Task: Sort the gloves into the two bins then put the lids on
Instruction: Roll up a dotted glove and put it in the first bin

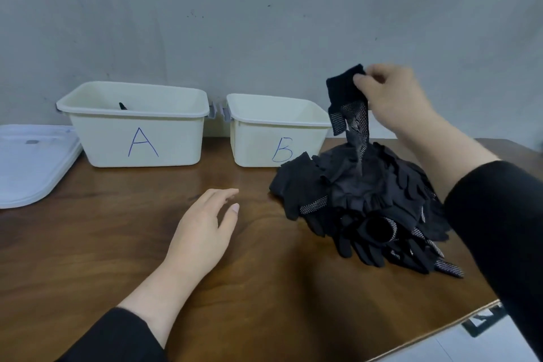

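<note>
Right hand (393, 97) pinches a black knit glove (348, 100) above the black glove pile (367, 206), right of cream plastic bins handwritten "A" (138, 132) and "B" (264, 138). Left hand (202, 229) hovers relaxed, holding nothing.

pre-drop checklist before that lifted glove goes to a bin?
1. Grip: right hand pinches the black knit glove at its cuff. Ok.
2. Glove free of the heap: its lower end still meets the pile of black gloves. Not ok.
3. Cream plastic bin marked A open: no lid on, one dark item inside. Ok.
4. Cream plastic bin marked B open: no lid on; the floor is hidden. Ok.
5. Which bin this glove belongs in: cannot tell.
6. Left hand out of the path: open, low over the brown wooden table, away from both bins. Ok.
</note>
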`<state>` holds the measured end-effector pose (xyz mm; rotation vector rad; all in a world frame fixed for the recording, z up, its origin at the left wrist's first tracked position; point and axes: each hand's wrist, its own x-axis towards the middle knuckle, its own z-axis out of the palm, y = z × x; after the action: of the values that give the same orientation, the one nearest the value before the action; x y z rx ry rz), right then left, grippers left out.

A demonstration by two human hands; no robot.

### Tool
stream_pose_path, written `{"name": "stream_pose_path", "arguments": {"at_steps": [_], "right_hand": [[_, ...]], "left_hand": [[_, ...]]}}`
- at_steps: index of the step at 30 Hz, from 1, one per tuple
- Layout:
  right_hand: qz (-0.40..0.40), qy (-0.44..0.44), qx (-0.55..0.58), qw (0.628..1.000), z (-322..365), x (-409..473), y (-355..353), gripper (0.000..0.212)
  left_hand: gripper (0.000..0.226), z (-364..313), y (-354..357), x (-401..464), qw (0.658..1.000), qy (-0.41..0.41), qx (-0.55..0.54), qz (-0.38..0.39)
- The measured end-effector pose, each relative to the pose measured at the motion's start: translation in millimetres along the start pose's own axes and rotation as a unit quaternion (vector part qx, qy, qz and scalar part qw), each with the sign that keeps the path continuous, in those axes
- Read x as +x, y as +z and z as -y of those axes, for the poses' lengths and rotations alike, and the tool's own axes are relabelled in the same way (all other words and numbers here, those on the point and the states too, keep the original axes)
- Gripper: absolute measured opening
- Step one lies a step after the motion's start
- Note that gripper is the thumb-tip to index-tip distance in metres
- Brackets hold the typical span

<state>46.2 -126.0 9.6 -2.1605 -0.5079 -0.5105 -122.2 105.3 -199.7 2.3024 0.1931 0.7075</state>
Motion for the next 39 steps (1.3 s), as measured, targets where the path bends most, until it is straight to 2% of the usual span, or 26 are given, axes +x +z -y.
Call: {"name": "stream_pose_path", "arguments": {"at_steps": [2,3,5,8,9,11,12,13,15,17,20,23,26,28,30,31,33,36,39], "right_hand": [[0.054,0.01,0.112,0.992,23,-3,-5,0.03],[0.092,0.018,0.158,0.983,33,-8,-6,0.024],[0.171,0.035,0.204,0.963,47,-20,1,0.019],[0.25,0.069,0.231,0.938,59,-38,26,0.04],[0.267,0.084,0.23,0.932,61,-44,36,0.04],[0.305,0.104,0.221,0.92,61,-52,59,0.029],[0.323,0.11,0.213,0.916,60,-55,71,0.022],[0.333,0.118,0.202,0.914,60,-60,82,0.018],[0.336,0.128,0.172,0.917,60,-64,102,0.019],[0.303,0.113,0.164,0.932,64,-63,117,0.021],[0.184,0.037,0.234,0.954,69,-54,131,0.018],[0.121,-0.034,0.275,0.953,71,-63,133,0.013],[0.151,-0.098,0.166,0.97,41,-100,146,0.018],[0.245,-0.105,0.091,0.96,2,-133,164,0.028],[0.342,-0.111,-0.006,0.933,-29,-164,176,0.033],[0.348,-0.126,-0.044,0.928,-38,-173,180,0.032],[0.315,-0.144,-0.049,0.937,-42,-180,181,0.03],[0.286,-0.161,-0.045,0.943,-39,-182,183,0.027],[0.278,-0.183,-0.065,0.941,-41,-183,186,0.026]], "left_hand": [[0.034,-1,-4,1,0.999,-0.021,-0.038,-0.003],[0.033,-2,-6,1,0.997,-0.035,-0.072,-0.004],[0.038,-4,-11,1,0.983,-0.064,-0.17,0.009],[0.056,-8,-16,-1,0.94,-0.062,-0.332,0.05],[0.06,-8,-18,-1,0.918,-0.061,-0.385,0.072],[0.069,-6,-19,-3,0.875,-0.071,-0.465,0.116],[0.067,-5,-19,-5,0.865,-0.074,-0.48,0.127],[0.055,-4,-20,-7,0.864,-0.081,-0.48,0.126],[0.023,-3,-23,-5,0.886,-0.104,-0.445,0.083],[0.021,2,-26,-2,0.908,-0.123,-0.4,0.031],[0.02,17,-35,6,0.938,-0.139,-0.308,-0.082],[0.021,31,-43,9,0.94,-0.164,-0.244,-0.171],[0.021,35,-51,10,0.94,-0.179,-0.216,-0.194],[0.021,35,-52,11,0.945,-0.173,-0.192,-0.199],[0.023,35,-49,11,0.95,-0.173,-0.176,-0.192],[0.023,34,-47,10,0.955,-0.169,-0.163,-0.181],[0.024,35,-42,9,0.971,-0.148,-0.119,-0.144],[0.023,34,-33,7,0.995,-0.091,-0.021,-0.031],[0.026,34,-27,6,0.994,-0.044,0.067,0.073]]}}
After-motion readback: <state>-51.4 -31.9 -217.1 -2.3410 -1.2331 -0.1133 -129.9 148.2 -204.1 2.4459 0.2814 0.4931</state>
